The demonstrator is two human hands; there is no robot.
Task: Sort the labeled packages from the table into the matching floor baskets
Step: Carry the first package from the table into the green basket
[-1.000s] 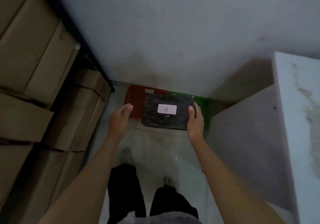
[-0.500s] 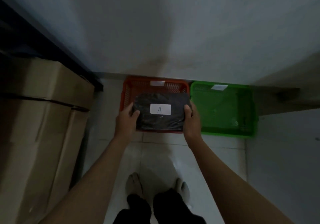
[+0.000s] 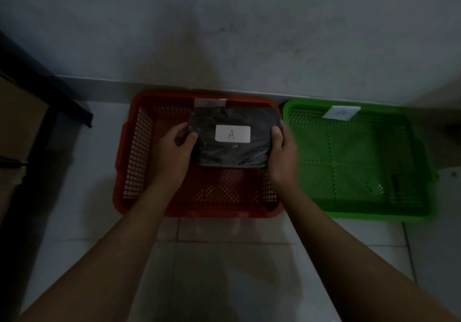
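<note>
The black package (image 3: 232, 138) lies flat with its long axis running left to right, white label (image 3: 232, 134) facing up and its letter A reading upright toward the person; it sits over the far half of the red basket (image 3: 139, 152), whether touching the mesh floor cannot be told; the left hand (image 3: 172, 152) clasps its left short end and the right hand (image 3: 283, 154) its right short end; the green basket (image 3: 354, 162) stands just beside the red one, both against the wall (image 3: 249, 34) on the tiled floor (image 3: 224, 259).

Green basket's tag (image 3: 341, 113) lettering blurred
</note>
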